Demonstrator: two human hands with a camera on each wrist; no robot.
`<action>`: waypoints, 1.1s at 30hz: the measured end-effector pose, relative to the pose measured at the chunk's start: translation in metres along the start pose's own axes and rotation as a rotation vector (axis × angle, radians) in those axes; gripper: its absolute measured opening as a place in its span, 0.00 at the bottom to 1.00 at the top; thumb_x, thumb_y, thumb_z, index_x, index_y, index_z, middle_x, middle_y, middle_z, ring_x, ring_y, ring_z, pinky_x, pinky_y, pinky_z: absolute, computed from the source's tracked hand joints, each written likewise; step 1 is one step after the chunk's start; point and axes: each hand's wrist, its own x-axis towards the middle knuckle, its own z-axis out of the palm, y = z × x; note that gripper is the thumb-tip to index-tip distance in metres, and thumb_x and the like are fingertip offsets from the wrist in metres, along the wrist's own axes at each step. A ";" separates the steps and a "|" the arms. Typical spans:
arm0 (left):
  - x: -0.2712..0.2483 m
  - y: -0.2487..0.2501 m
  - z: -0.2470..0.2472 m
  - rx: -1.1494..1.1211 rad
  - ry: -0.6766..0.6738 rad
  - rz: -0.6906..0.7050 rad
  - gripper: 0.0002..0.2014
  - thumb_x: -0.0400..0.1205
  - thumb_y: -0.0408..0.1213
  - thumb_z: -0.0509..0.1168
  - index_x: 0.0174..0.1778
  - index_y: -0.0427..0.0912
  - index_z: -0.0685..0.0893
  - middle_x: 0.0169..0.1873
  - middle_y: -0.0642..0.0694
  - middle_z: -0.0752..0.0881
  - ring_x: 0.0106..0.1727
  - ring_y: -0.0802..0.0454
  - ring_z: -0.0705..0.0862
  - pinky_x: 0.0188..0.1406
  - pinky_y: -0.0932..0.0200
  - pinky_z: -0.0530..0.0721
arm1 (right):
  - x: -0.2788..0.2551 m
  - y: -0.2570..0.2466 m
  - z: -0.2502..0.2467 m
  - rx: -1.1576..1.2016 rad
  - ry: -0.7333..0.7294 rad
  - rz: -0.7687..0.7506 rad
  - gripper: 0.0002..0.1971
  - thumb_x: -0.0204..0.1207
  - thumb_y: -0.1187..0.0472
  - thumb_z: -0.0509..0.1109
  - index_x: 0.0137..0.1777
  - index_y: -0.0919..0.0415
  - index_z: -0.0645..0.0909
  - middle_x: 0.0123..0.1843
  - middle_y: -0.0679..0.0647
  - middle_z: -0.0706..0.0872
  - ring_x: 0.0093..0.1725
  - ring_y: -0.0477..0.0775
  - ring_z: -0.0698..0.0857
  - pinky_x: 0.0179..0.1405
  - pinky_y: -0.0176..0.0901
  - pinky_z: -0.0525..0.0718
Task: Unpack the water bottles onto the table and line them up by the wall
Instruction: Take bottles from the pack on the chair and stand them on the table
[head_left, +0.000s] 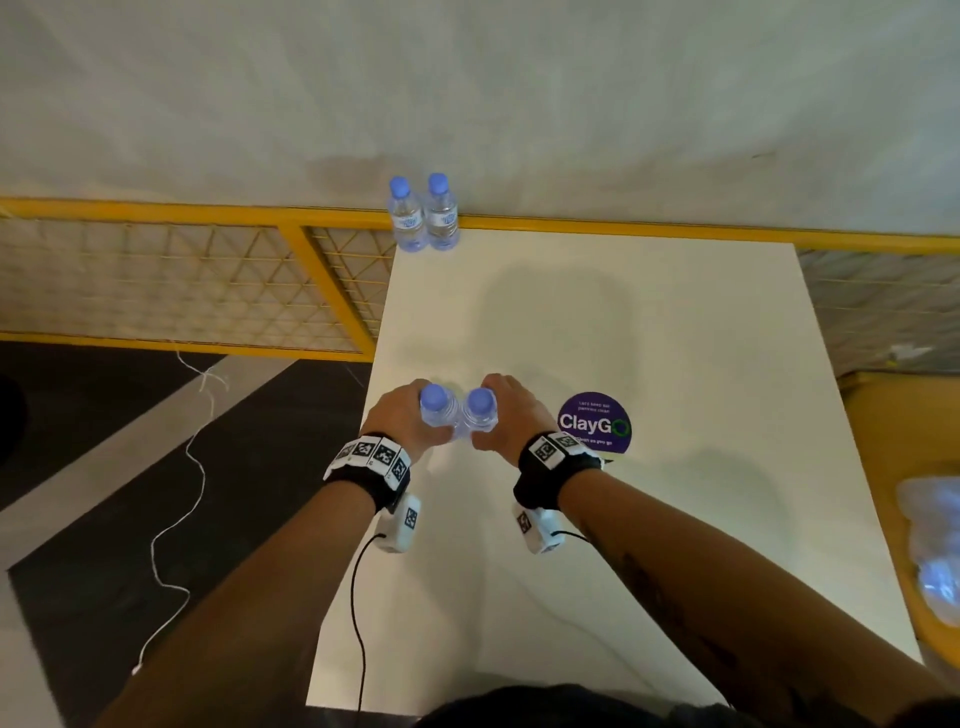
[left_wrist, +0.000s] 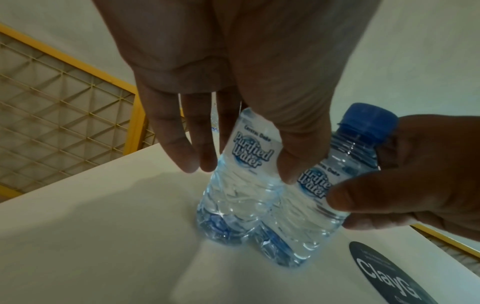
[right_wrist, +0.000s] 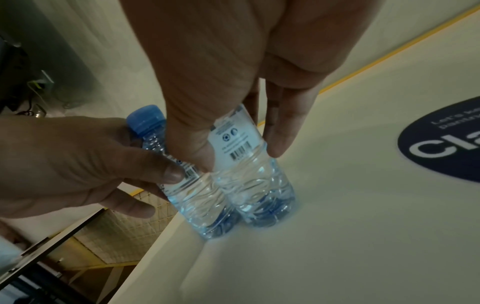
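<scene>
Two small clear water bottles with blue caps stand upright side by side near the table's left edge. My left hand (head_left: 402, 415) grips the left bottle (head_left: 435, 404) around its label, thumb on one side and fingers on the other (left_wrist: 228, 205). My right hand (head_left: 511, 410) grips the right bottle (head_left: 479, 410) the same way (right_wrist: 254, 185). The two bottles touch, and their bases sit at the tabletop. Two more bottles (head_left: 425, 218) stand together at the table's far left corner against the wall.
The white table (head_left: 649, 322) has a round purple ClayGo sticker (head_left: 595, 422) just right of my right hand. A yellow rail and mesh fence (head_left: 182, 275) run along the wall. A plastic-wrapped pack of bottles (head_left: 930, 545) lies off the table's right edge.
</scene>
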 end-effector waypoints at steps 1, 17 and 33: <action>0.003 0.000 0.000 0.011 0.004 0.009 0.23 0.69 0.58 0.79 0.58 0.57 0.84 0.52 0.54 0.89 0.52 0.45 0.89 0.59 0.50 0.87 | 0.000 0.001 0.001 0.001 0.005 0.008 0.27 0.59 0.53 0.80 0.56 0.50 0.72 0.54 0.47 0.79 0.46 0.56 0.83 0.42 0.48 0.81; -0.030 0.018 -0.001 -0.070 0.152 0.023 0.65 0.63 0.61 0.86 0.91 0.55 0.53 0.85 0.42 0.68 0.83 0.38 0.71 0.77 0.36 0.78 | -0.031 0.036 -0.030 0.064 -0.021 0.031 0.51 0.59 0.43 0.85 0.79 0.51 0.60 0.74 0.50 0.74 0.65 0.56 0.83 0.63 0.56 0.84; -0.161 0.351 0.211 -0.002 -0.509 0.742 0.15 0.81 0.55 0.73 0.55 0.49 0.90 0.49 0.52 0.92 0.49 0.54 0.91 0.56 0.51 0.90 | -0.359 0.368 -0.166 0.285 0.457 0.648 0.03 0.74 0.55 0.78 0.44 0.51 0.86 0.43 0.47 0.91 0.44 0.49 0.91 0.43 0.41 0.81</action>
